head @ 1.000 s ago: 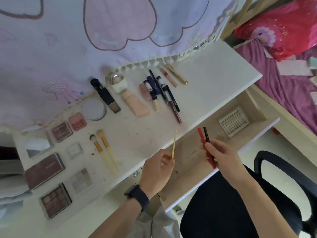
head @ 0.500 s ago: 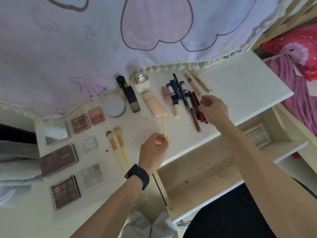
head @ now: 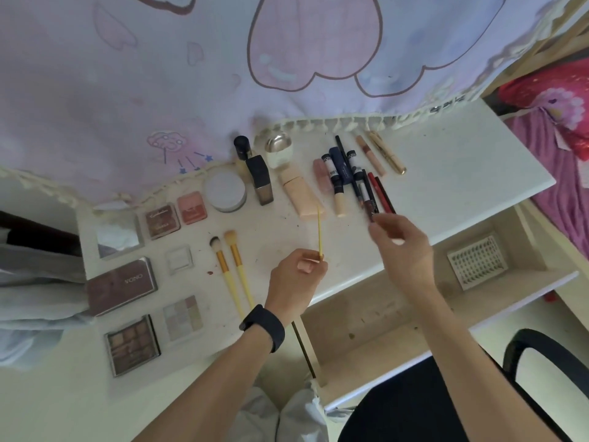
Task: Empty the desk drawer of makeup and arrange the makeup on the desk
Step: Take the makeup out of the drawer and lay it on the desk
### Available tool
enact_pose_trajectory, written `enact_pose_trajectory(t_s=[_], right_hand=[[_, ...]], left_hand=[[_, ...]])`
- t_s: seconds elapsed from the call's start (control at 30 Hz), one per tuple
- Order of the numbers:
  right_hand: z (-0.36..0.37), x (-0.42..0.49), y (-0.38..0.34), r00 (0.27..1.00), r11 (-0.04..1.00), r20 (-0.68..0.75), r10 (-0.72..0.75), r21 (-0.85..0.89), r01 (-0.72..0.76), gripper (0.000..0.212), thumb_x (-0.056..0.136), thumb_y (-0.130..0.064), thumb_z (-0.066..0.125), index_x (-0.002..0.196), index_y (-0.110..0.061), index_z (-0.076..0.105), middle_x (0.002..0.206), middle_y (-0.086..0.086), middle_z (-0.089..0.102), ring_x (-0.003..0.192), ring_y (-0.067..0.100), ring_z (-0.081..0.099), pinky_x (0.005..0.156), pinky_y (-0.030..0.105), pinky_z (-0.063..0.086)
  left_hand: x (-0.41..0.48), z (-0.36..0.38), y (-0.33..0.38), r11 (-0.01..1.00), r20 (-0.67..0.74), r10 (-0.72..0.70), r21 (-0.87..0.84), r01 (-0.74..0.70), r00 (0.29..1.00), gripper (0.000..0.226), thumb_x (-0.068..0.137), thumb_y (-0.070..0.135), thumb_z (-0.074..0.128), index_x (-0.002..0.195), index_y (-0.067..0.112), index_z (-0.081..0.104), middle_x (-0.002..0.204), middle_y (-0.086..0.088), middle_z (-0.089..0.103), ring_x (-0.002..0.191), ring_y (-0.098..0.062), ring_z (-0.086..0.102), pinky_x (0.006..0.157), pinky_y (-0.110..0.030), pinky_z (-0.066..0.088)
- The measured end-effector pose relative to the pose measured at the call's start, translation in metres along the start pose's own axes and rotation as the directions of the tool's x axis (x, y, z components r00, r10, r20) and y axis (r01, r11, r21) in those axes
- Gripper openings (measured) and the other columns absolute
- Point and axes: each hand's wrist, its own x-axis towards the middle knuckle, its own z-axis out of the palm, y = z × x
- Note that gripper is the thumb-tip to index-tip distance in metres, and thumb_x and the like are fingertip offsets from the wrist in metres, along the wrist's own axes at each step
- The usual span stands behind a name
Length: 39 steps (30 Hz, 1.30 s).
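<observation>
A thin yellow stick (head: pixel 319 232) is pinched upright between thumb and fingertips of the left hand (head: pixel 298 269), above the white desk (head: pixel 462 161). The right hand (head: pixel 403 247) is held with loosely curled fingers at the near ends of a red pencil (head: pixel 379 193) and a black pencil (head: pixel 386 196), which lie in the row of tubes. Whether anything is gripped cannot be told. Palettes, compacts and two yellow-handled brushes (head: pixel 238 266) are set out on the desk. In the open pale wooden drawer (head: pixel 366 314) only a white lash tray (head: pixel 477 261) is seen. Little is judged left: stick and tray.
</observation>
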Motion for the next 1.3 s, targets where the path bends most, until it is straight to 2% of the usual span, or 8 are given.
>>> enact_pose_trajectory(t_s=[0.1,0.3,0.5,0.63,0.77,0.9,1.03,1.3], right_hand=[[0.014,-0.035,-0.007,0.973,0.959,0.218,0.076,0.251,-0.131,0.018,0.093,-0.032,0.07,0.11,-0.039,0.072,0.098,-0.031,0.072,0.093,-0.014,0.065,0.069,0.004,0.049],[0.04,-0.048,-0.005,0.955,0.908,0.278,0.1,0.367,-0.202,0.015,0.093,-0.025,0.072,0.105,-0.031,0.077,0.095,-0.017,0.077,0.082,-0.007,0.067,0.063,0.008,0.048],[0.076,-0.045,-0.004,0.955,0.961,0.268,0.125,0.205,-0.183,0.009,0.093,-0.026,0.071,0.099,-0.03,0.076,0.082,-0.016,0.075,0.079,0.0,0.069,0.076,0.022,0.053],[0.108,-0.052,-0.011,0.937,0.997,0.342,0.072,0.003,-0.077,0.007,0.09,-0.032,0.072,0.088,-0.038,0.071,0.077,-0.024,0.072,0.078,-0.008,0.066,0.071,0.008,0.046],[0.137,-0.052,-0.024,0.92,0.995,0.391,-0.01,-0.085,0.047,0.018,0.09,-0.037,0.072,0.106,-0.03,0.073,0.086,-0.02,0.072,0.084,-0.009,0.065,0.081,0.009,0.045],[0.15,-0.054,-0.033,0.922,0.975,0.372,-0.111,-0.137,0.173,0.023,0.091,-0.036,0.072,0.111,-0.026,0.072,0.089,-0.014,0.069,0.087,0.003,0.065,0.086,0.022,0.049],[0.153,-0.063,-0.029,0.913,0.953,0.365,-0.183,-0.164,0.256,0.023,0.09,-0.029,0.072,0.113,-0.028,0.073,0.087,-0.013,0.065,0.077,0.002,0.06,0.077,0.012,0.044],[0.154,-0.075,-0.021,0.921,0.944,0.308,-0.24,-0.148,0.295,0.025,0.092,-0.023,0.07,0.116,-0.021,0.075,0.084,-0.014,0.06,0.084,0.009,0.055,0.079,0.017,0.041]], left_hand=[[-0.006,-0.003,0.0,1.0,0.002,0.018,-0.009,-0.018,1.0,0.007,0.086,0.038,0.075,0.091,0.035,0.071,0.081,0.023,0.069,0.076,0.002,0.065,0.061,-0.005,0.043],[-0.024,-0.014,-0.001,0.992,0.026,0.072,0.103,-0.074,0.997,0.015,0.078,0.044,0.081,0.084,0.037,0.07,0.079,0.026,0.069,0.077,0.004,0.064,0.065,-0.005,0.043],[-0.036,-0.057,-0.013,0.923,-0.021,0.168,0.354,-0.15,0.985,0.008,0.092,0.04,0.062,0.096,0.036,0.068,0.087,0.021,0.067,0.083,0.001,0.061,0.072,-0.022,0.054],[-0.037,-0.097,-0.033,0.667,-0.069,0.327,0.723,-0.178,0.943,0.024,0.096,0.029,0.058,0.119,0.028,0.064,0.116,0.004,0.063,0.111,-0.018,0.054,0.088,-0.036,0.051],[-0.029,-0.117,-0.047,0.408,0.058,0.341,0.89,-0.204,0.938,0.046,0.096,0.033,0.057,0.141,0.025,0.051,0.142,-0.002,0.053,0.135,-0.024,0.043,0.1,-0.04,0.045],[-0.024,-0.12,-0.054,0.397,0.096,0.338,0.887,-0.234,0.936,0.048,0.098,0.034,0.055,0.145,0.024,0.048,0.141,-0.007,0.053,0.137,-0.025,0.039,0.103,-0.039,0.045],[-0.021,-0.119,-0.055,0.4,0.099,0.357,0.883,-0.247,0.929,0.046,0.098,0.033,0.057,0.143,0.024,0.05,0.143,-0.01,0.051,0.136,-0.027,0.041,0.102,-0.041,0.048],[-0.02,-0.12,-0.056,0.364,0.096,0.35,0.903,-0.23,0.932,0.048,0.097,0.031,0.057,0.144,0.025,0.05,0.142,-0.012,0.051,0.133,-0.029,0.043,0.103,-0.039,0.047]])
